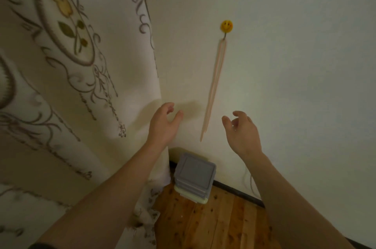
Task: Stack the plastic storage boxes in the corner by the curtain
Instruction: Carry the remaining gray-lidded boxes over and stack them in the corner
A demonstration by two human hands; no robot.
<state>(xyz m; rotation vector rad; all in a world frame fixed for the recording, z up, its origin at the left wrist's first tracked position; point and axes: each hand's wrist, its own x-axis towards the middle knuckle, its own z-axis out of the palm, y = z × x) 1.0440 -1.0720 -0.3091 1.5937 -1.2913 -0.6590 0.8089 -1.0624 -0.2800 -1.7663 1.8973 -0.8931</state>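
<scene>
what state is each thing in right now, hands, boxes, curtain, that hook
left hand: open, fingers loosely curled, holding nothing
right hand: open, holding nothing
storage boxes: stacked, lids on, on the floor in the corner
curtain: hanging down beside the boxes
smiley hook: on the wall, a pink strip hanging from it

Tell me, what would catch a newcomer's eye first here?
Probably the two bare hands, left hand and right hand, raised empty before the pale wall. Below them a stack of grey-lidded boxes sits in the corner beside the patterned curtain, and a yellow smiley hook hangs above.
</scene>
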